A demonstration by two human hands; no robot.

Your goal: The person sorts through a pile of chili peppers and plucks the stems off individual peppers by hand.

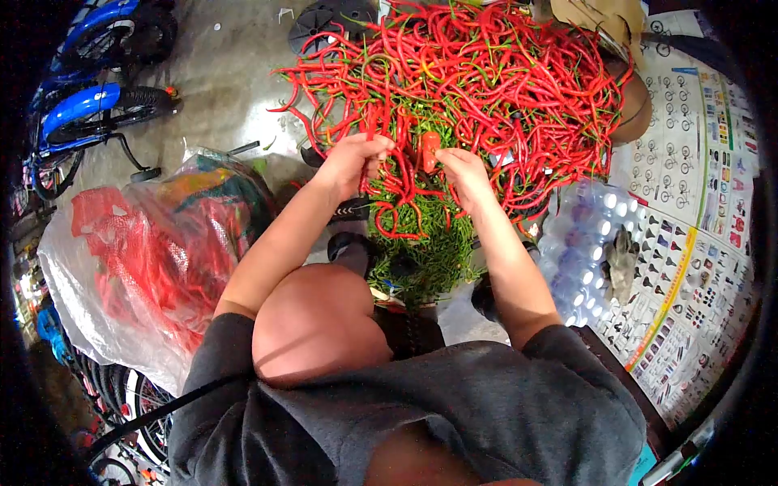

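A large heap of long red chili peppers with green stems lies in front of me. My left hand is closed at the heap's near edge, its fingertips pinched on a red chili pepper. Opposite it, my right hand is closed, with thumb and finger at a short, broad orange-red piece whose kind I cannot make out. Below both hands, a mass of green stems lies between my feet, with a few red chili peppers on top of it.
A clear plastic bag with red netting stands on the left. Shrink-wrapped bottles are on the right, beside printed poster sheets. Blue-fendered bicycles stand at the upper left, and a dark round base lies behind the heap.
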